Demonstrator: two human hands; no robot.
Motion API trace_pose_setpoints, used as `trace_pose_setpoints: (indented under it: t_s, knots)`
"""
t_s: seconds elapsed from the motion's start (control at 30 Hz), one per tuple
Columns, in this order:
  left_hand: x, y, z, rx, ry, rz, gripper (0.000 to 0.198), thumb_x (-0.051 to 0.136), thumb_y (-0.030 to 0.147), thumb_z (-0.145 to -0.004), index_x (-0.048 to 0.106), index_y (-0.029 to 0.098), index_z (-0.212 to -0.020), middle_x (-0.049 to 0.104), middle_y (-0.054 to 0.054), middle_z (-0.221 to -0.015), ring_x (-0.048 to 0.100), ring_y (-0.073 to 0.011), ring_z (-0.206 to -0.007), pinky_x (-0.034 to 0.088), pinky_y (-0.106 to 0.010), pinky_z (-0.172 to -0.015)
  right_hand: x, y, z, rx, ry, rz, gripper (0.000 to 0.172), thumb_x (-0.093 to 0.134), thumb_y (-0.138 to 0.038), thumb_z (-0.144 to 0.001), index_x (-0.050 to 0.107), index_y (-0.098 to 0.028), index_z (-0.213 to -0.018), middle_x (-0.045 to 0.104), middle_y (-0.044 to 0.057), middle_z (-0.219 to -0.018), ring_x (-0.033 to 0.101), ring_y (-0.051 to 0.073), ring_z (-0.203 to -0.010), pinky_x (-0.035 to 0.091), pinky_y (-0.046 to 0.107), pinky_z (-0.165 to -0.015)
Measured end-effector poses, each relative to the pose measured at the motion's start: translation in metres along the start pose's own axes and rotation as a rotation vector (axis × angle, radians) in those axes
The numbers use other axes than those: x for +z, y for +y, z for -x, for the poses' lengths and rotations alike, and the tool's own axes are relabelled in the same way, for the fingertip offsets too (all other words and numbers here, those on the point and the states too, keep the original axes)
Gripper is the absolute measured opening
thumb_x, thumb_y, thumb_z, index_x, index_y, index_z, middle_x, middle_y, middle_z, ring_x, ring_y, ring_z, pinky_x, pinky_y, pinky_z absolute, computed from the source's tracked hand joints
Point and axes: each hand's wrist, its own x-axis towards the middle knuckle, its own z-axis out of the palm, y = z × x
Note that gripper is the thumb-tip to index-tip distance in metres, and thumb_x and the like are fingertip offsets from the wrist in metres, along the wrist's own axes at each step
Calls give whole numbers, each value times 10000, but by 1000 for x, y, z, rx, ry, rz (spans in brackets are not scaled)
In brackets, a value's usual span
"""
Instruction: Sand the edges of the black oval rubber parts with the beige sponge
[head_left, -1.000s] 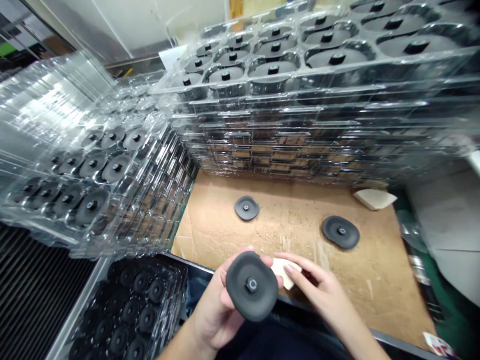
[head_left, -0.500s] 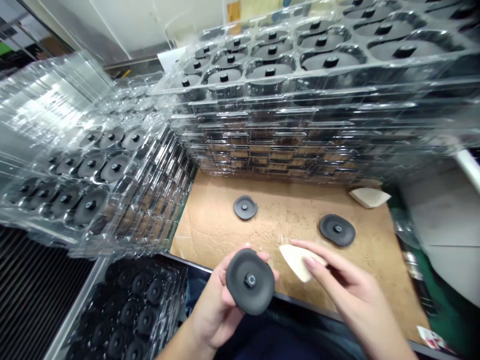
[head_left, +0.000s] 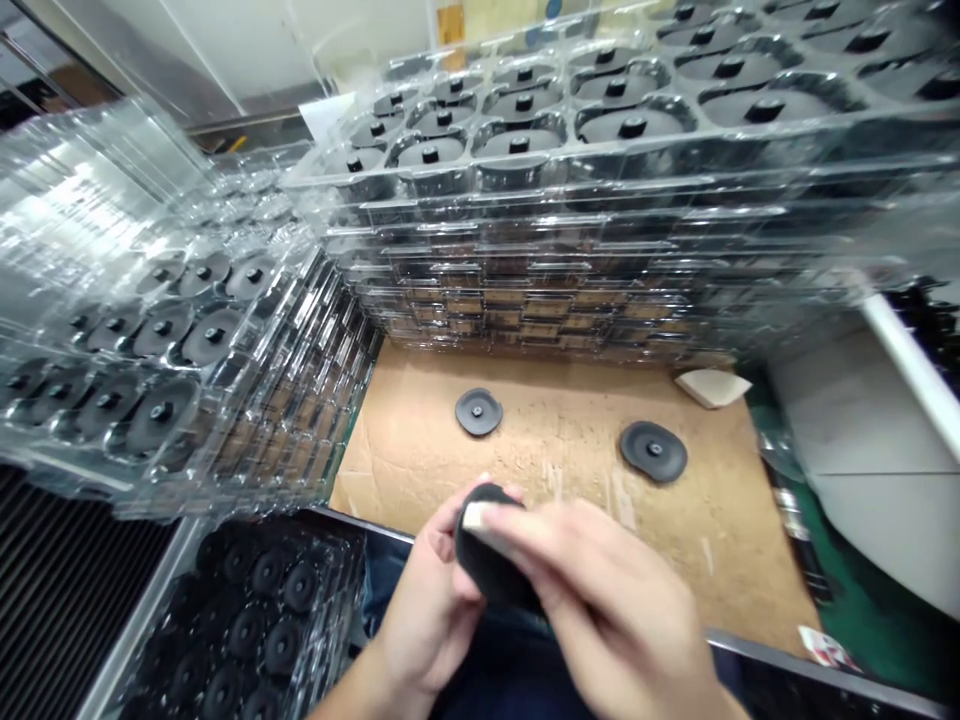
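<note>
My left hand (head_left: 427, 610) grips a black rubber disc (head_left: 491, 565) with a central stem, low in the view. My right hand (head_left: 592, 615) has come over the disc and holds a cream wedge-shaped pad (head_left: 472, 516) against its face. The fingers hide most of the pad, and only its tip shows. The disc's stem is hidden too. Both hands are over the front edge of a cardboard sheet (head_left: 570, 500).
Two more black discs (head_left: 478, 412) (head_left: 653, 451) and a second cream pad (head_left: 712, 388) lie on the cardboard. Tall stacks of clear plastic trays (head_left: 525, 270) (head_left: 161, 340) holding discs stand behind and left. A dark tray of discs (head_left: 255, 610) sits front left.
My right hand has moved left and brought the pad onto the disc, covering its face and stem. The whole view has shifted slightly.
</note>
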Motion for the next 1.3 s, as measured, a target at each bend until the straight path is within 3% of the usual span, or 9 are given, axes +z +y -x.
trace_pose_setpoints:
  t_s: [0.23, 0.47, 0.57, 0.63, 0.73, 0.87, 1.0, 1.2, 1.3]
  knots:
    - [-7, 2, -1, 6, 71, 116, 554, 776, 308, -541, 617, 262, -1069, 680, -40, -990, 613, -241, -964, 442, -361, -901, 8, 54, 41, 523, -28, -15, 228, 511, -377, -825, 697, -279, -914, 692, 12, -961, 645, 201, -878, 526, 233, -693]
    - [1, 2, 1, 9, 39, 78, 543, 785, 322, -515, 637, 218, -1027, 632, -81, -1111, 604, -247, -980, 458, -326, -866, 20, 61, 56, 582, -6, 33, 276, 507, -407, -821, 682, -255, -969, 693, 39, -961, 646, 217, -881, 536, 256, -662]
    - [6, -2, 3, 15, 48, 37, 541, 788, 329, -511, 640, 207, -1016, 634, -71, -1094, 602, -229, -968, 472, -290, -830, 10, 29, 31, 457, 199, 54, 249, 510, -337, -837, 632, -280, -1046, 660, 18, -1059, 624, 212, -942, 529, 258, -711]
    - [7, -5, 5, -5, 34, 31, 540, 794, 332, -503, 644, 202, -1005, 655, -60, -1042, 605, -206, -948, 473, -255, -809, 11, 7, 16, 206, 269, 50, 283, 510, -236, -838, 582, -274, -1110, 661, 22, -1035, 631, 193, -885, 518, 272, -720]
    - [5, -6, 8, -74, 57, -8, 415, 761, 264, -587, 652, 193, -981, 679, -50, -969, 614, -189, -906, 455, -264, -835, 19, -13, 3, -151, 100, 36, 335, 469, -116, -827, 555, -175, -1145, 671, 61, -845, 616, 175, -722, 506, 300, -662]
    - [5, -6, 7, -61, 93, -45, 483, 772, 201, -564, 627, 231, -1024, 684, -34, -957, 622, -201, -895, 468, -286, -808, 20, -16, -5, -64, -145, 6, 261, 443, -102, -830, 622, -177, -1004, 658, 39, -787, 599, 146, -663, 499, 262, -603]
    - [10, -4, 6, -97, -18, -41, 479, 774, 294, -560, 640, 203, -1011, 690, -56, -943, 611, -191, -932, 454, -254, -830, 15, -15, -4, -75, 26, 49, 299, 428, -97, -836, 577, -148, -1091, 649, 68, -842, 597, 169, -745, 496, 299, -678]
    - [8, 2, 5, -118, -58, -18, 584, 854, 184, -354, 683, 228, -910, 703, -19, -920, 635, -158, -819, 475, -218, -754, -2, -12, 14, 42, -126, 181, 238, 412, -158, -871, 593, -222, -1013, 616, 14, -691, 571, 128, -589, 464, 225, -565]
    - [11, -3, 7, -178, -73, -14, 415, 809, 244, -499, 692, 201, -895, 701, -21, -868, 629, -142, -803, 470, -226, -774, -5, -10, 3, -147, -59, 314, 289, 356, -166, -899, 624, -198, -1002, 555, 15, -605, 496, 136, -545, 394, 265, -540]
